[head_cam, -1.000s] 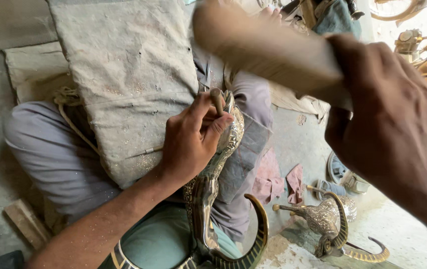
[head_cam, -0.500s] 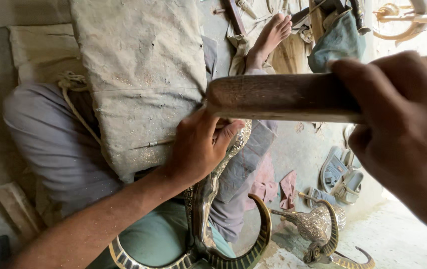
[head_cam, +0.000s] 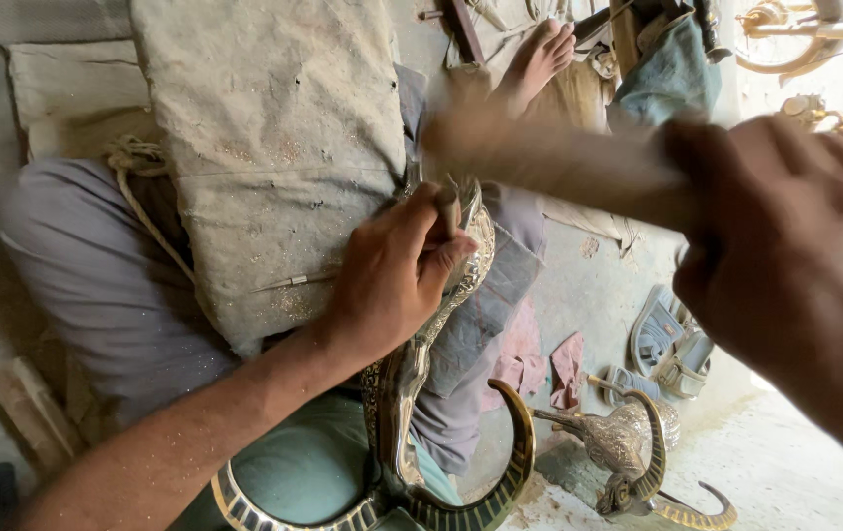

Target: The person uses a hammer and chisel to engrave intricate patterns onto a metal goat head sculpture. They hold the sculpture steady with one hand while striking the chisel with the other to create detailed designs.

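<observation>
- Pressing down from above, the left hand (head_cam: 392, 280) was seen closed around a small punch tool (head_cam: 448, 209), whose tip was set against the engraved metal figure (head_cam: 412, 374).
- The figure was laid across the lap, beside a dusty grey cushion (head_cam: 274, 147) resting on the thigh.
- A wooden mallet (head_cam: 549, 162), blurred by motion, was gripped tightly by the right hand (head_cam: 785, 265); part of the figure's upper end was hidden behind it.
- Curved striped horns (head_cam: 510, 472) were seen at the figure's lower end.
- A second horned metal figure (head_cam: 638, 447) was left on the floor, well apart from the first.
- Sandals (head_cam: 662, 339) and pink cloth scraps (head_cam: 540, 359) were scattered on the floor (head_cam: 795, 472) nearby.
- A bare foot (head_cam: 540, 59) was stretched out beyond the cushion.
- A coil of rope (head_cam: 131, 157) was tucked beside the cushion's edge.
</observation>
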